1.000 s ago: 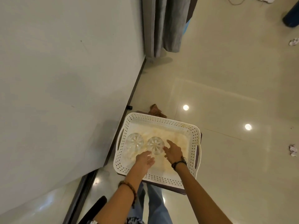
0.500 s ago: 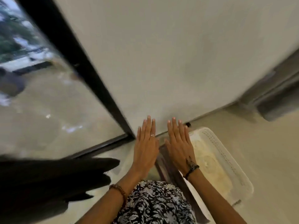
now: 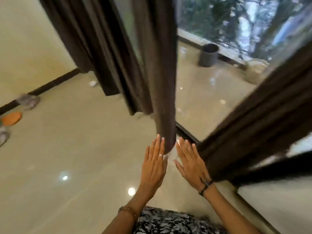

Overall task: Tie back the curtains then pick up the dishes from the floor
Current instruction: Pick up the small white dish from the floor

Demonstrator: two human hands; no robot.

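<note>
Swung away from the tray toward the window, both hands flat and empty, left and right flanking the hem of a loose curtain; curtains untied, dishes on the floor far left, nothing done yet.

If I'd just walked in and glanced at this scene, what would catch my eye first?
Probably the two open hands, left hand and right hand, held flat on either side of the hem of a dark brown curtain hanging down the middle. Behind it, a big window shows blurred greenery, with a dark bucket outside. At far left, an orange dish lies on the glossy floor.
</note>
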